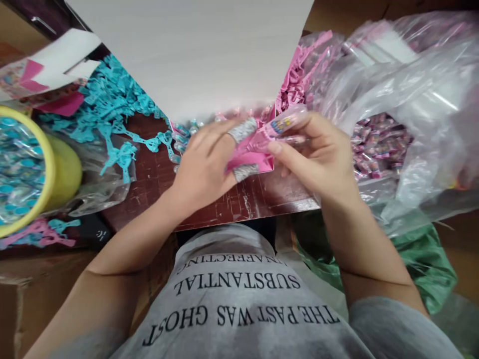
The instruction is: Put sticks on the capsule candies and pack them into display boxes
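Observation:
My left hand [207, 162] holds a small pink card packet [251, 149] over the dark red table [232, 202]; grey tape wraps its thumb and a fingertip. Opposite it, my right hand [318, 154] pinches a small clear plastic-wrapped pink item [284, 122] against the top of that packet. Both hands meet at the middle of the view, just below a large white sheet [198, 50]. What lies inside the packet is hidden by my fingers.
Blue plastic strips [112, 104] lie heaped at the left, pink ones [299, 75] at the back right. A yellow tub [56, 172] of blue wrapped pieces stands far left. A clear bag [377, 144] of pink wrapped pieces fills the right. Green plastic [419, 264] sits lower right.

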A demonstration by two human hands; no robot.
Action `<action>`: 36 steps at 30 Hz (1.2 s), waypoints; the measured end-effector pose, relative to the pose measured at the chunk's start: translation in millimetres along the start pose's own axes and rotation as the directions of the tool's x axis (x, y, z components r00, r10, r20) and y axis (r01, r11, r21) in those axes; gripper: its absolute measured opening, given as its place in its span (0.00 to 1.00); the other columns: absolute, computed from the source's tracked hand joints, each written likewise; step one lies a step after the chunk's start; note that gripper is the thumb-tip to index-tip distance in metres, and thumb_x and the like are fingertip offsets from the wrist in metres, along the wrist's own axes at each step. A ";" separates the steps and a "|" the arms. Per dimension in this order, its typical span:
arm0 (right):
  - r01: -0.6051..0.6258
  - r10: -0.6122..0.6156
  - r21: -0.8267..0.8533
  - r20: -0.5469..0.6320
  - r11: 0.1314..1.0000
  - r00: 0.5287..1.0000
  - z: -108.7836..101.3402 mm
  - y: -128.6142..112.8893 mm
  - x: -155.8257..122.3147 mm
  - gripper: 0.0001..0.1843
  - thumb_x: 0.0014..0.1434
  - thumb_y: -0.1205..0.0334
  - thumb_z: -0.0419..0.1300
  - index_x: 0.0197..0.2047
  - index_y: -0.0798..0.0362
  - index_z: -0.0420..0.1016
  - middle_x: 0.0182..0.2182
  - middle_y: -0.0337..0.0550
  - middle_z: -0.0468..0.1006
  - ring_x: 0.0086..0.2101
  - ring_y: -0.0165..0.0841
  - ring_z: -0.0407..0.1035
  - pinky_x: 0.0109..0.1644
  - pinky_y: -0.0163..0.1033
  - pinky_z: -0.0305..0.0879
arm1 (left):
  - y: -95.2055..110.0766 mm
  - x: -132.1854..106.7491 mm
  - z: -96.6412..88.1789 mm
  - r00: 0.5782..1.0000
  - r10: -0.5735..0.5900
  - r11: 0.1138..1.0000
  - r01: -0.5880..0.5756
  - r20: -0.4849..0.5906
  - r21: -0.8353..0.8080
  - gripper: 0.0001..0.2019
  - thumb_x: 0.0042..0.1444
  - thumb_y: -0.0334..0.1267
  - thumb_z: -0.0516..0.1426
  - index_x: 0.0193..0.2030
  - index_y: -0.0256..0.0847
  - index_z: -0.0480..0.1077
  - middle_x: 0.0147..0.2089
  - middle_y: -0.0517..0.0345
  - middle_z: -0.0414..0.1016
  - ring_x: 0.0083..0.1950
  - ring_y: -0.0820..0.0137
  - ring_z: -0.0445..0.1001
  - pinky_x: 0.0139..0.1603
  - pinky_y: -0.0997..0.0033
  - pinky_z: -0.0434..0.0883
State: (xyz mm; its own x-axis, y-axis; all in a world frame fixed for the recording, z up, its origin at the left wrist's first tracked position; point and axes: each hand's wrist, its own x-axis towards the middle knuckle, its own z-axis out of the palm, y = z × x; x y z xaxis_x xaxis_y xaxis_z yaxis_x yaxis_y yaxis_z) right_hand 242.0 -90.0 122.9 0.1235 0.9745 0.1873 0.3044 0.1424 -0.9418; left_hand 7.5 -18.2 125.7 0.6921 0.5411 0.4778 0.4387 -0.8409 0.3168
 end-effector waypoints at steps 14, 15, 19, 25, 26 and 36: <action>0.094 -0.089 -0.042 0.104 0.995 0.991 -26.7 10.2 18.7 0.14 0.64 0.46 0.73 0.46 0.45 0.82 0.41 0.42 0.86 0.36 0.34 0.79 0.37 0.42 0.79 | -21.6 10.9 -3.6 0.948 -0.007 1.000 0.004 0.319 0.012 0.17 0.73 0.45 0.55 0.58 0.39 0.77 0.65 0.43 0.80 0.67 0.48 0.76 0.68 0.45 0.70; 0.102 -0.094 -0.084 0.086 0.991 0.992 -21.4 19.5 23.2 0.16 0.64 0.45 0.72 0.47 0.46 0.82 0.42 0.43 0.86 0.36 0.35 0.79 0.37 0.42 0.79 | -29.7 10.3 -4.9 0.954 -0.033 0.998 0.015 0.298 0.063 0.16 0.72 0.44 0.55 0.58 0.41 0.78 0.67 0.44 0.79 0.68 0.47 0.74 0.68 0.43 0.69; 0.215 -0.167 -0.246 0.200 0.945 0.965 4.9 52.1 40.1 0.12 0.67 0.50 0.69 0.46 0.49 0.81 0.43 0.43 0.86 0.42 0.39 0.80 0.49 0.47 0.77 | -52.4 3.4 -5.4 0.963 -0.064 0.998 0.057 0.263 0.032 0.11 0.70 0.42 0.57 0.52 0.51 0.81 0.61 0.54 0.84 0.65 0.50 0.78 0.68 0.42 0.67; 0.270 -0.112 -0.373 0.393 0.888 0.913 13.8 53.0 53.7 0.10 0.68 0.56 0.66 0.50 0.49 0.81 0.42 0.43 0.86 0.42 0.39 0.79 0.49 0.45 0.72 | -48.6 0.0 -1.3 0.971 -0.170 0.981 0.183 0.165 -0.064 0.09 0.66 0.47 0.61 0.48 0.55 0.82 0.53 0.54 0.86 0.62 0.50 0.79 0.68 0.42 0.66; 0.280 -0.105 -0.375 0.424 0.884 0.900 13.2 50.7 55.8 0.10 0.68 0.56 0.66 0.50 0.49 0.81 0.42 0.42 0.86 0.41 0.39 0.79 0.48 0.44 0.71 | -47.5 1.1 -0.6 0.973 -0.170 0.982 0.181 0.159 -0.059 0.09 0.66 0.48 0.61 0.48 0.54 0.82 0.53 0.54 0.86 0.62 0.50 0.79 0.68 0.43 0.67; 0.310 -0.100 -0.624 0.348 0.717 0.932 34.5 59.3 53.5 0.15 0.70 0.56 0.63 0.56 0.51 0.76 0.47 0.50 0.84 0.41 0.43 0.77 0.43 0.44 0.72 | -47.3 13.9 14.4 0.977 -0.143 0.990 0.139 0.161 0.034 0.07 0.68 0.42 0.60 0.43 0.48 0.80 0.59 0.57 0.84 0.61 0.55 0.77 0.67 0.47 0.65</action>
State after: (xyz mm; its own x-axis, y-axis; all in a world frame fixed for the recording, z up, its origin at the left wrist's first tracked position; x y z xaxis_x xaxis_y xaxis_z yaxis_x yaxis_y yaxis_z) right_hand 234.1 -23.5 67.4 -0.2441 0.9545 0.1715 0.8463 0.2960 -0.4430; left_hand 4.6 29.0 105.5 0.7056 0.6469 0.2893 0.5498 -0.7573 0.3525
